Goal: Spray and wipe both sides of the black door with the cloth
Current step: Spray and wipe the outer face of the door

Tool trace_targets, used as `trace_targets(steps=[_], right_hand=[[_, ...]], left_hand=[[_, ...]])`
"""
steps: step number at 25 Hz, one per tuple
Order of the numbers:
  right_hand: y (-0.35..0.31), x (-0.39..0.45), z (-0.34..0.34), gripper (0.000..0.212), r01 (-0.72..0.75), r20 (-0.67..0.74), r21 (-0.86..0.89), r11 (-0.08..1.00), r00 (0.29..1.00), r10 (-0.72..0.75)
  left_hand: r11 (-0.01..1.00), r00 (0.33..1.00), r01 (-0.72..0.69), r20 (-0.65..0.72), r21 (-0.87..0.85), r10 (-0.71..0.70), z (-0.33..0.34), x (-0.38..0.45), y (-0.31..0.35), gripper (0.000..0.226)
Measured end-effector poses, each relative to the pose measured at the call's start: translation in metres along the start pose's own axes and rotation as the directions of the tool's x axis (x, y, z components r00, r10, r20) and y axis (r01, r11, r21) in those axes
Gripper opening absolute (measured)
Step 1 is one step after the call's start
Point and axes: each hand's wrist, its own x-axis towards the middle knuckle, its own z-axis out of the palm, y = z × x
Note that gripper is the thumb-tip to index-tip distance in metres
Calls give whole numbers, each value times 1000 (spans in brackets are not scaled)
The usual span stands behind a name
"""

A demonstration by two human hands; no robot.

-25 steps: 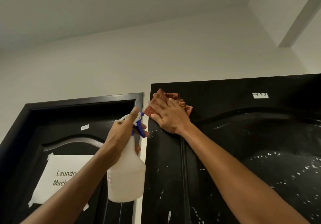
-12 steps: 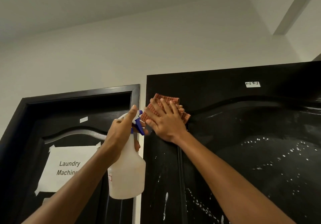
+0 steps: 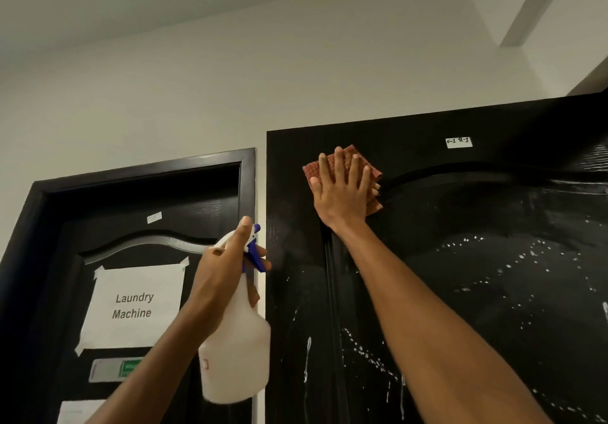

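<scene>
The right hand [image 3: 342, 190] presses flat, fingers spread, on the cloth [image 3: 373, 173]; better wipe downward through the drops on the door [image 3: 493, 292]. The left hand [image 3: 223, 279] grips the bottle [image 3: 235, 358].

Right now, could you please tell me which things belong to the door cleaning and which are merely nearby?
In use:
black panelled door
red checked cloth under the right hand
white plastic spray bottle in the left hand

Merely nearby:
taped paper Laundry Machine sign
small white label
</scene>
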Motion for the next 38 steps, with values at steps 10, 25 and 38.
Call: trace_targets(steps=[10,25,38], right_hand=[[46,-98,1,58,676,270,-32,736,715,-645],[78,-69,-12,57,-129,-105,67,989,985,136],[81,-76,-6,48,49,-140,19,999,989,-46]], left_hand=[[999,998,39,58,3,-39,31,-23,-5,57],[1000,999,-26,19,10,26,65,-19,43,57],[994,1000,0,20,106,-2,83,-28,49,60]])
